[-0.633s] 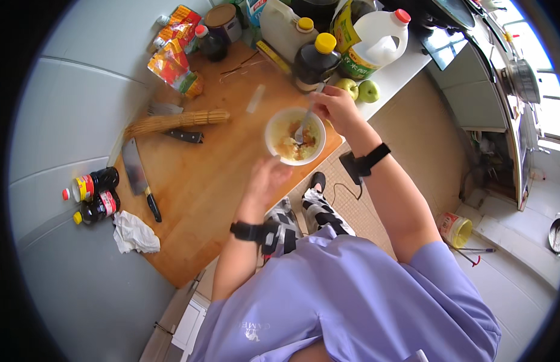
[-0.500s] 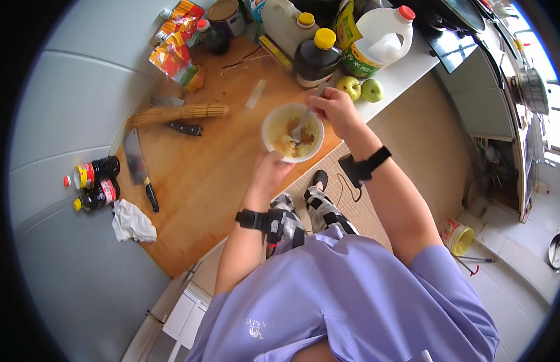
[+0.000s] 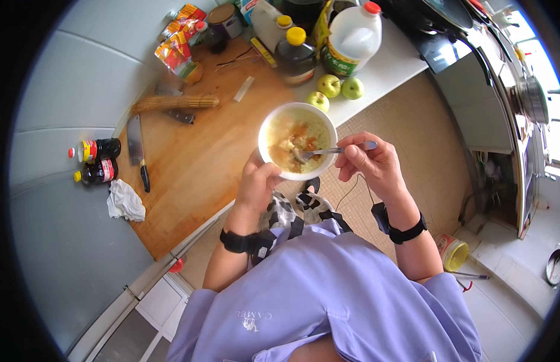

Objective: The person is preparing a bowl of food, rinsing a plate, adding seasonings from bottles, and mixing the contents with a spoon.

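My left hand (image 3: 257,183) grips the near left side of a white bowl (image 3: 263,142), thumb at the rim. Held up near the front edge of the wooden board, the bowl contains a pale yellow, soupy food (image 3: 304,123) with brown patches. My right hand (image 3: 376,166) is closed on the handle of a metal spoon (image 3: 331,150), right of the bowl. The spoon lies nearly level across the rim, its head dipped into the food and partly hidden by it.
A cleaver (image 3: 136,145) and a straw brush (image 3: 180,102) lie on the wooden board (image 3: 189,199). Three green apples (image 3: 329,85) sit beside a dark yellow-capped bottle (image 3: 294,57) and a large white jug (image 3: 354,39). A crumpled white cloth (image 3: 125,201) rests at left.
The bowl has come up closer to me. My right hand has moved toward me and right, swinging the spoon handle from pointing away to pointing right. A third apple shows now.
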The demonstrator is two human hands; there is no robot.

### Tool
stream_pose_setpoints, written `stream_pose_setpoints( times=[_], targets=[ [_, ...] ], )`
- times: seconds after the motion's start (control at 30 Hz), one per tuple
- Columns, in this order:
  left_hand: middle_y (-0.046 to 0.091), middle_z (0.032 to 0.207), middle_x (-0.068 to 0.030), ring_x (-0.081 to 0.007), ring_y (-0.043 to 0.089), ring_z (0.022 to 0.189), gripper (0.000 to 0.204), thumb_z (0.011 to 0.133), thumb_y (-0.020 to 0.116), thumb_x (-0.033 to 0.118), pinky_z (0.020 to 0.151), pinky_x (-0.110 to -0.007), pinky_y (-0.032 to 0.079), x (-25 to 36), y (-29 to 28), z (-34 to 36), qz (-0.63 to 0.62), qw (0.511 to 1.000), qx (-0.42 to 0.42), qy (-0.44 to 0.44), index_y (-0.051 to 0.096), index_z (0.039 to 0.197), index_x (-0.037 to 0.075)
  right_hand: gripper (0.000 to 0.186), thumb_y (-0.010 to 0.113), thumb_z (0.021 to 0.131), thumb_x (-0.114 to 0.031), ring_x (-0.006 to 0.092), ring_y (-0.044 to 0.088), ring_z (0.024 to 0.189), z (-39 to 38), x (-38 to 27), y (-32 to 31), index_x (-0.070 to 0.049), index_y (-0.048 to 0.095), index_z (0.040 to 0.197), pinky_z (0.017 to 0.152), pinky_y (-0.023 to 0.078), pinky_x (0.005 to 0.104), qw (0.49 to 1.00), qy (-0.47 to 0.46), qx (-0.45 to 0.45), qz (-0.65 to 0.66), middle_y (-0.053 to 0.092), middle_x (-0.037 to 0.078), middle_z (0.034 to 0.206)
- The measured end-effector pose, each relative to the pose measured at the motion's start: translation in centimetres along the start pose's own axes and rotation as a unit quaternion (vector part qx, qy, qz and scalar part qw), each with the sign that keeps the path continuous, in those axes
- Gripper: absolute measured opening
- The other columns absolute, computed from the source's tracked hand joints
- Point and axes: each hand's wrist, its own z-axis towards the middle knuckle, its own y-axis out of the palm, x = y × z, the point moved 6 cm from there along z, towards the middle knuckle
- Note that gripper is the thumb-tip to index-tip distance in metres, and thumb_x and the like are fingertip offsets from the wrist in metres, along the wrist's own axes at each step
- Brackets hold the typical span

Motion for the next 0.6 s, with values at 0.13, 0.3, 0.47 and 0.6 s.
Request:
stream_pose_setpoints(
  times=[0.13, 0.3, 0.47, 0.6],
  targets=[
    [0.053, 0.113, -0.0121, -0.021, 0.056, 0.101, 0.055, 0.07, 0.045, -0.006, 0.084, -0.031, 0.05, 1.2, 4.8, -3.0, -0.025, 0.997, -0.069, -0.009, 0.039, 0.125, -0.001, 0.019, 0.053, 0.092, -0.015, 0.0096, 0.058, 0.056, -4.5, -3.7, -0.7, 0.002, 0.06, 0.091, 0.049, 0.047, 0.0211, 0.993, -0.062, 0.071, -0.065, 0.061, 0.006, 0.069],
    [0.047, 0.121, -0.0124, -0.0213, 0.053, 0.106, 0.062, 0.07, 0.047, -0.003, 0.086, -0.031, 0.048, 2.2, 7.4, -4.6, -0.01, 0.984, -0.174, -0.04, 0.033, 0.13, 0.001, 0.02, 0.053, 0.092, -0.014, 0.0095, 0.058, 0.055, -11.5, -10.3, -1.2, 0.003, 0.06, 0.084, 0.05, 0.047, 0.0206, 0.976, -0.139, 0.142, -0.09, 0.061, 0.006, 0.069],
    [0.045, 0.124, -0.0132, -0.0196, 0.052, 0.11, 0.063, 0.07, 0.048, 0.001, 0.091, -0.028, 0.044, 2.8, 10.4, -6.7, 0.003, 0.958, -0.276, -0.081, 0.03, 0.131, -0.001, 0.016, 0.053, 0.09, -0.01, 0.0089, 0.058, 0.06, -16.9, -13.2, 0.8, 0.003, 0.058, 0.082, 0.053, 0.046, 0.0201, 0.935, -0.203, 0.203, -0.208, 0.06, 0.006, 0.074],
    [0.047, 0.116, -0.0086, -0.0119, 0.05, 0.092, 0.062, 0.071, 0.05, 0.006, 0.078, -0.022, 0.042, 2.1, 10.4, -7.5, 0.048, 0.936, -0.329, -0.117, 0.031, 0.13, -0.001, 0.004, 0.053, 0.083, 0.003, 0.0131, 0.057, 0.061, -20.0, -13.2, 3.6, 0.002, 0.057, 0.084, 0.053, 0.046, 0.0234, 0.858, -0.22, 0.267, -0.378, 0.058, 0.008, 0.076]
  ],
)
